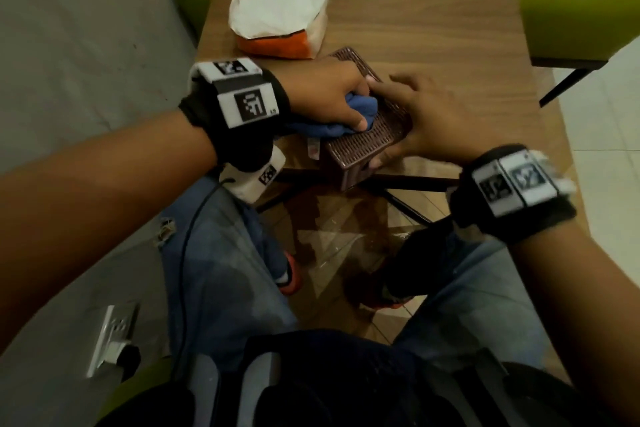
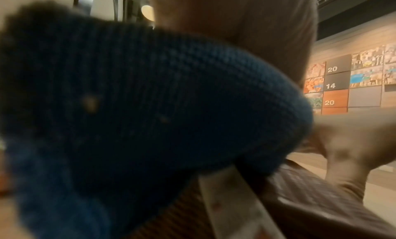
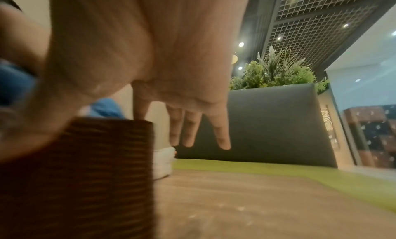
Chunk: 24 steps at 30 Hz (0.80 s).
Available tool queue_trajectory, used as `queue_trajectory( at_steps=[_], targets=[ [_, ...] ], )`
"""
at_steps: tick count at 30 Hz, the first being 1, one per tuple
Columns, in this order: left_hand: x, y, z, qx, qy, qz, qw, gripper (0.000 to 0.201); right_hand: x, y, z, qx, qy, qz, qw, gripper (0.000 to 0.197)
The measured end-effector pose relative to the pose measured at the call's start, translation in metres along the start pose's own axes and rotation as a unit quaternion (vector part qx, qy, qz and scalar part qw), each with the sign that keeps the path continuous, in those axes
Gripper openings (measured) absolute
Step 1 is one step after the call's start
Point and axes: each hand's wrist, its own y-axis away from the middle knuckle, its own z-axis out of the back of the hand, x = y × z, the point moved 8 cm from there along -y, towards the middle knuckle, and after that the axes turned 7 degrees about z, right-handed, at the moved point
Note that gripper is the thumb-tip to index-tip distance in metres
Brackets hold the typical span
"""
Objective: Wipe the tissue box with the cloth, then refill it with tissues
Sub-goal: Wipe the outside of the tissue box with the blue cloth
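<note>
Box (image 1: 367, 146) under right hand (image 1: 436, 118); left hand (image 1: 325, 94) grips cloth (image 1: 360, 107).

Dim warm light; wrist views blurred, distorted.
</note>
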Motion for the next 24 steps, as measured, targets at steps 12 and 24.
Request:
queue_trajectory(
  at_steps=[12,24],
  targets=[
    [-0.009,0.011,-0.004,-0.027,0.024,-0.093,0.995,0.021,0.023,-0.015,-0.009,0.021,-0.010,0.013,1.000,0.128],
    [0.018,0.034,0.006,0.051,-0.245,-0.079,0.965,0.024,0.013,-0.026,-0.001,0.151,0.071,0.049,0.985,0.130]
  ],
)
